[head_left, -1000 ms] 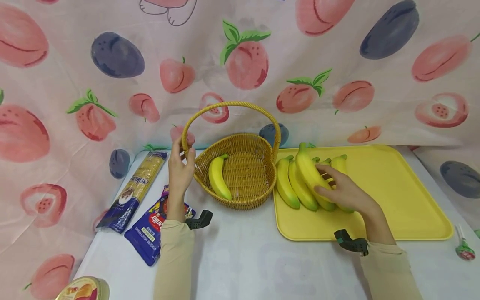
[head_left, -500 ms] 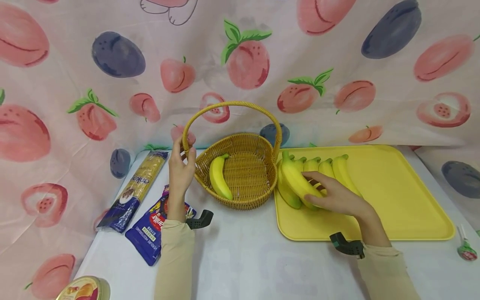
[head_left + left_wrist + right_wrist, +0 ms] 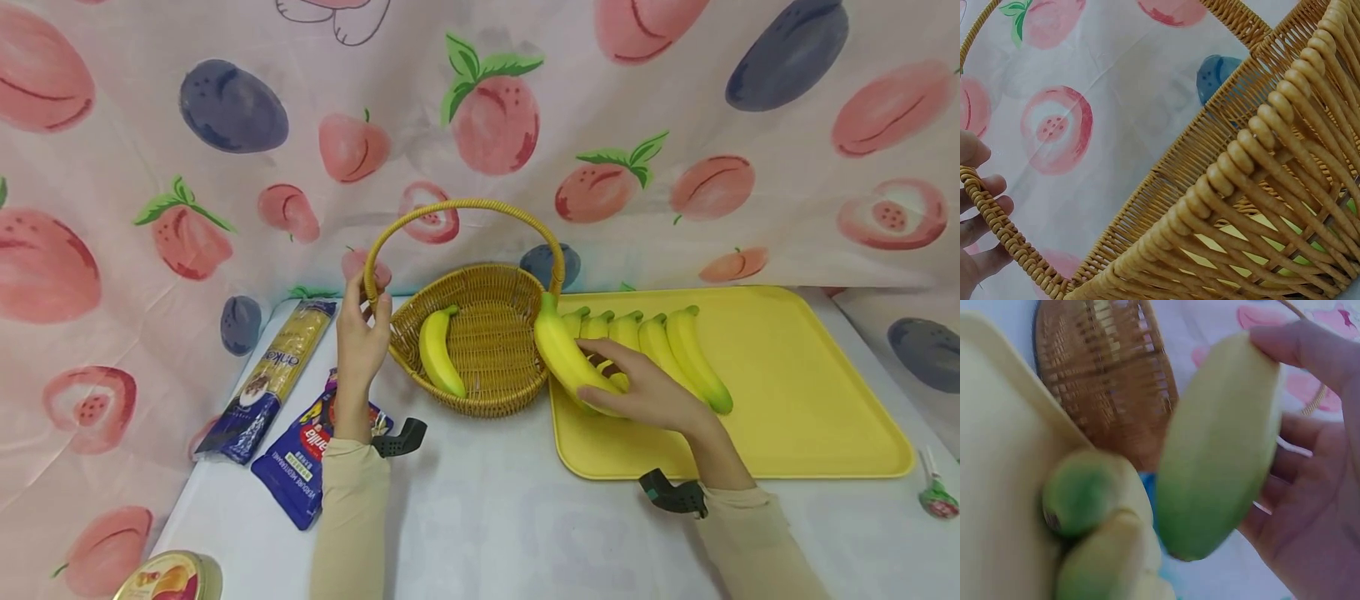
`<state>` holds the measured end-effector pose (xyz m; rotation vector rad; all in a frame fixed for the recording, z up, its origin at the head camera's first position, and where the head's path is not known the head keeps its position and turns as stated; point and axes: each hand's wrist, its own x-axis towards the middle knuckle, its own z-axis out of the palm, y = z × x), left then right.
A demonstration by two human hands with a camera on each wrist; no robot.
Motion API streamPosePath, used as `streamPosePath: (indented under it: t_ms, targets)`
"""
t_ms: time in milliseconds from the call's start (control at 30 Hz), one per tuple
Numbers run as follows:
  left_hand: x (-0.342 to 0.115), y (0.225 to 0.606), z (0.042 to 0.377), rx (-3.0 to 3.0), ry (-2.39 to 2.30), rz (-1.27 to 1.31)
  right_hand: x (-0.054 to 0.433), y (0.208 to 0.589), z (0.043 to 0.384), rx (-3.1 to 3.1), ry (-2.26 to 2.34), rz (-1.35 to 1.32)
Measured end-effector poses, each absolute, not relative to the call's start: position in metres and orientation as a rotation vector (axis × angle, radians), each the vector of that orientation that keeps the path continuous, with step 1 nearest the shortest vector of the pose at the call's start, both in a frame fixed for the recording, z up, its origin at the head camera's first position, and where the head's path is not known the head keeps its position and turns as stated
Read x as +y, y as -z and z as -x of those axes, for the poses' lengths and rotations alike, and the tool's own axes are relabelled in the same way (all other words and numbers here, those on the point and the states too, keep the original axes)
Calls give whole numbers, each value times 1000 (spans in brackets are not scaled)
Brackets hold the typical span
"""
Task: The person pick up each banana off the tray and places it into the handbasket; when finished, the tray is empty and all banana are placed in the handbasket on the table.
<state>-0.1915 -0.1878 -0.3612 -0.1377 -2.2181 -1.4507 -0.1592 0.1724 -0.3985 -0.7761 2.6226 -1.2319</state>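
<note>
My right hand (image 3: 637, 383) grips a yellow banana (image 3: 564, 354) with a green tip, between thumb and fingers. It is held over the tray's left edge, its stem overlapping the right rim of the wicker basket (image 3: 495, 404) in the head view. The right wrist view shows the held banana (image 3: 1219, 450) lifted beside the other bananas. One banana (image 3: 441, 354) lies inside the basket at its left. My left hand (image 3: 362, 337) holds the left foot of the basket's arched handle; in the left wrist view its fingers curl around the woven handle (image 3: 1007, 237).
Several bananas (image 3: 697, 358) lie in a row on the yellow tray (image 3: 795, 400). Left of the basket are a long pasta pack (image 3: 270, 375) and a blue pouch (image 3: 296, 467). A round tin (image 3: 168, 577) stands front left, a lollipop (image 3: 937, 496) far right. A fruit-print cloth hangs behind.
My right hand has carried the banana leftward from above the row on the tray to the basket's right rim. The left hand stays on the handle.
</note>
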Motion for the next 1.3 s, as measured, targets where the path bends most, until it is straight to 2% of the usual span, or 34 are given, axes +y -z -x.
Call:
streamPosePath:
  t_ms: [400,600,1000,1300]
  targets:
    - [-187,359,190,-2216,1440,144,135,394,165,2486,1479,567]
    - [-187,362,193,-2220,1462,152,118,395,170,2439,1521,552]
    - [-200,385,211,-2210,1443,160,81,379,197,2387,1497,402]
    - [-200,387,209,-2221,1399,171,62,370,224,2397,1375,338]
